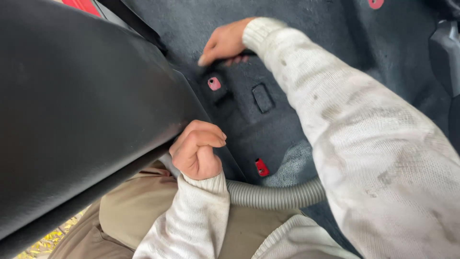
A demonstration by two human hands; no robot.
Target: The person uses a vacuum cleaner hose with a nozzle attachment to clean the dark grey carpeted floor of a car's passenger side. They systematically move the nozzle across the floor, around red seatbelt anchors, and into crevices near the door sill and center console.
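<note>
Left hand [199, 154]: curled shut at edge of black seat panel [81, 105], held object hidden by fingers, contents not determinable. Right hand [225, 43]: fingers bent around dark object on dark carpet [287, 29], object mostly concealed, kind unclear. Grey ribbed hose [275, 193]: crossing lap, near end hidden behind left sleeve, far end behind right sleeve [364, 144]. Pink fixing [214, 83] just below right hand; red clip [261, 167] near hose. Seat panel crowding left; open carpet above and right.
</note>
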